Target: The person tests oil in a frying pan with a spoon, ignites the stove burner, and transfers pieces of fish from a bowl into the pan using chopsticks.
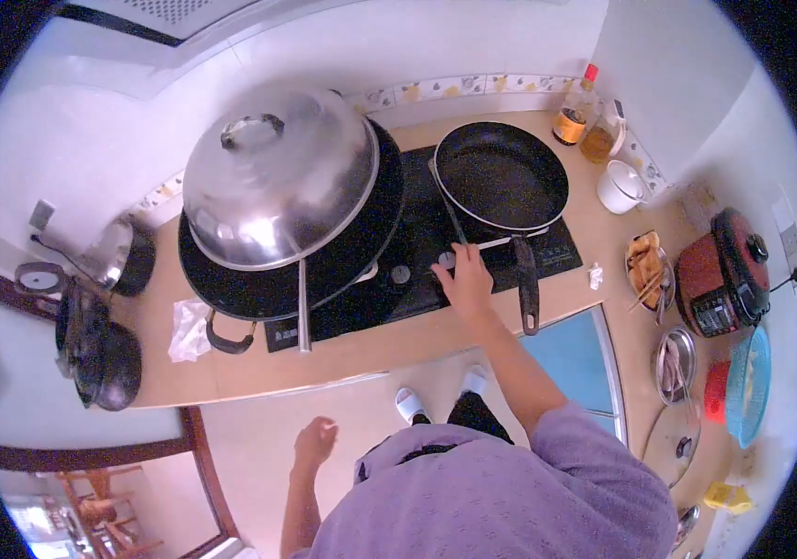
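Observation:
My right hand (469, 284) is at the front of the black cooktop (380, 307), thumb and fingers closed around a silver stove knob (447, 260). A second knob (401, 274) sits to its left. Just beyond my fingers, a thin dark stick-like handle (449, 207) runs along the frying pan's left edge. The black frying pan (501, 175) stands on the right burner, its handle (528, 289) pointing toward me. On the left burner is a large black wok (389, 186) under a domed metal lid (277, 186). My left hand (314, 442) hangs below the counter edge, fingers loosely curled, nothing visible in it.
A metal-handled utensil (304, 307) sticks out from under the lid. White tissue (190, 331) lies beside the wok handle. Bottles (571, 116), a white cup (621, 189), a plate of food (646, 265), a dark red electric cooker (715, 275) and a blue basket (749, 387) stand along the right.

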Tool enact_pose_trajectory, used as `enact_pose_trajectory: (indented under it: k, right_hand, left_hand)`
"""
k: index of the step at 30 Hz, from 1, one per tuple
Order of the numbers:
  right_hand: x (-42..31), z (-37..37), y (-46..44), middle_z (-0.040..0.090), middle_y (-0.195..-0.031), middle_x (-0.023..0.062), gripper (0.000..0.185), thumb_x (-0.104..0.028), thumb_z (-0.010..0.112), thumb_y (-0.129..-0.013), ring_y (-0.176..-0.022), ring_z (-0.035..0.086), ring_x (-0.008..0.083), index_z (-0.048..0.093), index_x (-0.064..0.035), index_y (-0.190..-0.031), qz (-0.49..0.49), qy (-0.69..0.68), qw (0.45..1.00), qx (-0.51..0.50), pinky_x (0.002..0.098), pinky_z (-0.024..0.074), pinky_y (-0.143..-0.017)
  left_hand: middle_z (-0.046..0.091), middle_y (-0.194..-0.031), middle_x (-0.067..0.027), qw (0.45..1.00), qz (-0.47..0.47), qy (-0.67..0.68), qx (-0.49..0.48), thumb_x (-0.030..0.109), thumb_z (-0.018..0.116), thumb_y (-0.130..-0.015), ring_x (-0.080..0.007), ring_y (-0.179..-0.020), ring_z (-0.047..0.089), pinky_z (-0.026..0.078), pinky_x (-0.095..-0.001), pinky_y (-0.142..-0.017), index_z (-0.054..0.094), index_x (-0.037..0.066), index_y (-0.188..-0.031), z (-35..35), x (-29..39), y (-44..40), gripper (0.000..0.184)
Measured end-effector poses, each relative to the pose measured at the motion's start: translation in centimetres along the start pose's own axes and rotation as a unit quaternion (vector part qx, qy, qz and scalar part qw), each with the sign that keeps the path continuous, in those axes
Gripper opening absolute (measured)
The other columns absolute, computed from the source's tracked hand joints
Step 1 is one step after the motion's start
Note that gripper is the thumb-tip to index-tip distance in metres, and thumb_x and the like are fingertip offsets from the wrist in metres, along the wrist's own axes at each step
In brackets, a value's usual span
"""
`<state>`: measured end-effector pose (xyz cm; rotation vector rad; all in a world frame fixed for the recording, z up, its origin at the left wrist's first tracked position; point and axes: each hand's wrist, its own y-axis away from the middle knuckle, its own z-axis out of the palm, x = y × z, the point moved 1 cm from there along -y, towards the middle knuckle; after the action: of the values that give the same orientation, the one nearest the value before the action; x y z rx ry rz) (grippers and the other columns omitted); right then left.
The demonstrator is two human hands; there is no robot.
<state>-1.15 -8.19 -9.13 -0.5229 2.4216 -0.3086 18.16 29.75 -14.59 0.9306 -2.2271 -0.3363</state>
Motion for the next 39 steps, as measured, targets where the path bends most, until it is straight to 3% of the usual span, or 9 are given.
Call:
enact_pose_trajectory:
  k: [2,5,6,8,14,18,20,30,39]
  right_hand:
    - [1.2,1.3,-0.3,0.052,-0.113,0.0146,0.048,-0.036,0.069,-0.073,-0.092,0.059,0.0317,0.053,-0.0043,-0.106,0.030,0.012,0.999,-0.016,0.0395,0.0516,-0.071]
    - [1.5,1.3,-0.7,0.053,-0.115,0.0162,0.045,-0.036,0.070,-0.073,-0.093,0.059,0.0318,0.056,-0.0063,-0.103,0.052,-0.032,0.996,-0.059,0.0386,0.0511,-0.072]
    - [1.7,1.6,-0.7,0.053,-0.115,0.0162,0.045,-0.036,0.070,-0.073,-0.093,0.059,0.0318,0.056,-0.0063,-0.103,0.052,-0.034,0.996,-0.057,0.0386,0.0511,-0.072]
    - [2.2,2.2,-0.1,0.057,-0.095,0.0093,0.033,-0.023,0.072,-0.071,-0.073,0.059,0.0274,0.061,-0.0054,-0.096,-0.010,-0.042,0.997,0.058,0.0351,0.0476,-0.063]
    - [2.8,2.3,0.1,0.058,-0.096,0.0076,0.036,-0.011,0.071,-0.070,-0.059,0.052,0.0175,0.061,-0.0046,-0.104,-0.016,-0.145,0.989,0.027,0.0271,0.0444,-0.057]
    - [2.4,2.0,-0.2,0.058,-0.098,0.0079,0.038,-0.008,0.070,-0.070,-0.060,0.052,0.0162,0.061,-0.0047,-0.106,-0.034,-0.141,0.989,0.007,0.0263,0.0439,-0.057]
    - [1.8,1.2,-0.3,0.059,-0.105,0.0110,0.037,-0.015,0.068,-0.072,-0.087,0.059,0.0279,0.061,-0.0077,-0.107,0.062,-0.174,0.979,-0.083,0.0318,0.0485,-0.071]
    - [2.0,1.9,-0.7,0.060,-0.104,0.0097,0.040,0.001,0.067,-0.069,-0.088,0.060,0.0235,0.061,-0.0070,-0.108,-0.002,-0.174,0.982,-0.069,0.0297,0.0486,-0.071]
    - [2.2,1.8,-0.8,0.059,-0.103,0.0121,0.037,-0.002,0.066,-0.071,-0.086,0.061,0.0245,0.061,-0.0061,-0.108,-0.009,-0.166,0.982,-0.086,0.0291,0.0491,-0.071]
  left_hand:
    - [0.067,-0.078,-0.0098,0.983,-0.051,-0.149,0.094,0.032,0.059,-0.081,-0.0268,-0.069,0.065,0.049,-0.0377,-0.068,0.060,0.012,-0.095,1.7,-3.9,1.8,0.025]
    - [0.065,-0.069,-0.0108,0.959,-0.188,0.203,-0.054,0.020,0.058,-0.083,-0.0199,-0.058,0.064,0.051,-0.0317,-0.051,0.058,0.000,-0.095,7.0,-13.0,2.4,0.023]
    - [0.063,-0.066,-0.0126,0.941,-0.200,0.264,-0.069,0.016,0.057,-0.083,-0.0178,-0.052,0.062,0.051,-0.0292,-0.045,0.057,-0.005,-0.094,7.5,-12.6,3.4,0.023]
    - [0.064,-0.068,-0.0145,0.951,-0.198,0.213,-0.102,0.016,0.057,-0.083,-0.0200,-0.053,0.062,0.052,-0.0304,-0.046,0.058,-0.006,-0.095,7.5,-11.2,5.2,0.025]
    - [0.064,-0.070,-0.0152,0.942,-0.214,0.236,-0.102,0.015,0.055,-0.085,-0.0205,-0.053,0.063,0.052,-0.0300,-0.046,0.059,-0.006,-0.096,8.0,-9.6,4.1,0.024]
    - [0.064,-0.071,-0.0146,0.910,-0.243,0.323,-0.093,0.015,0.053,-0.086,-0.0190,-0.053,0.062,0.051,-0.0288,-0.046,0.058,-0.006,-0.097,9.2,-11.6,0.8,0.024]
    - [0.063,-0.071,-0.0144,0.908,-0.232,0.339,-0.080,0.015,0.052,-0.087,-0.0186,-0.053,0.061,0.051,-0.0285,-0.046,0.057,-0.005,-0.098,9.0,-11.8,-0.4,0.024]
    - [0.064,-0.073,-0.0144,0.896,-0.259,0.358,-0.045,0.019,0.053,-0.085,-0.0192,-0.054,0.062,0.049,-0.0281,-0.046,0.056,-0.004,-0.102,9.6,-14.5,-0.2,0.028]
    - [0.063,-0.071,-0.0146,0.882,-0.266,0.385,-0.058,0.018,0.053,-0.085,-0.0195,-0.053,0.062,0.049,-0.0280,-0.045,0.056,-0.005,-0.100,11.1,-15.6,0.7,0.028]
